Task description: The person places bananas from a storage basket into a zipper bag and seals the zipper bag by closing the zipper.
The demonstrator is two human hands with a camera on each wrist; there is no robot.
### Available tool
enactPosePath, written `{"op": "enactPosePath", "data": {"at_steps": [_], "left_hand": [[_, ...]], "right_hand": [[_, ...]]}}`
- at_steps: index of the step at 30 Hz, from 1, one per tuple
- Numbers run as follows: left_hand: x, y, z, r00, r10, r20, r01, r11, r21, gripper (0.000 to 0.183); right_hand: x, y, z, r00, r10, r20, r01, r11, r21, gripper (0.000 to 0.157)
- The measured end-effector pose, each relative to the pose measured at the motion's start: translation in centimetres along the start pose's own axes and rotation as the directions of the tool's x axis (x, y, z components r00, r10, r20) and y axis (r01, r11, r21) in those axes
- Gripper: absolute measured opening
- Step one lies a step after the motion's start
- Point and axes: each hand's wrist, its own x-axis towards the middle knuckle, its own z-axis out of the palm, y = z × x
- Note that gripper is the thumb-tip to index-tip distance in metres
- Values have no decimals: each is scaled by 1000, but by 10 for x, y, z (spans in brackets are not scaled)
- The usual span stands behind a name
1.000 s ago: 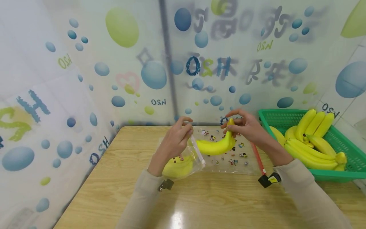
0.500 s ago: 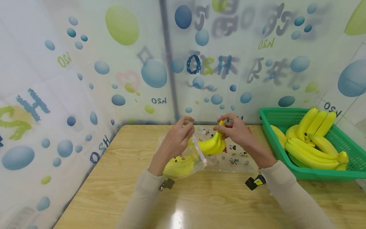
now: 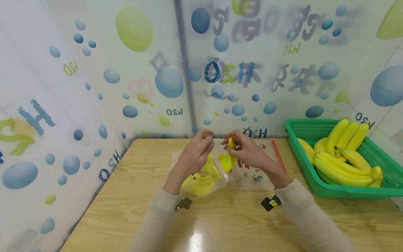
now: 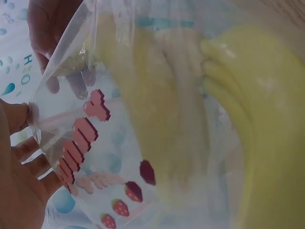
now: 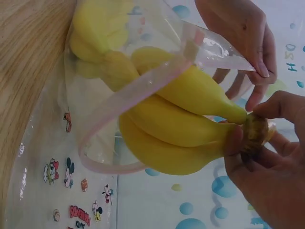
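Wooden table [image 3: 126,210] beneath, right hand [image 3: 248,152] pinches bananas [image 5: 176,121] by the stem, their tips inside a bag [image 5: 114,107] left hand [image 3: 195,154] pinches.

Right hand [image 5: 271,167] grips the brown stem end of a curved yellow banana bunch [image 5: 178,119], thumb and fingers round it. The bunch's far ends sit inside a pink-rimmed clear plastic bag [image 5: 143,88]; stem end outside. Left hand [image 5: 245,40] pinches the bag's rim at one corner. A second yellow banana bunch [image 5: 93,33] already in there (seen through the film, bit hazy). Cartoon-printed clear plastic sheet [image 5: 40,195] on the pale wood-grain tabletop [image 5: 28,57]. Behind: white blue-dotted backdrop [image 5: 193,191].
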Motion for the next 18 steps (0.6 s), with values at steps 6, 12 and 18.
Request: {"op": "enactPosePath", "data": {"at_steps": [6,12,18], "left_hand": [[-1,0,-1,1000,-1,1,1,1000,1,26],[-1,-2,-2,1000,1,-17,-1,1000,-4,24],[0,-4,-4,1000,7,-18,-7,1000,-3,24]], "right_hand": [[3,0,12,994,-108,14,108,994,-34,32],[6,0,17,980,-197,-22,197,980,5,33],[1,-3,17,972,-231,-54,229,973,-31,37]]}}
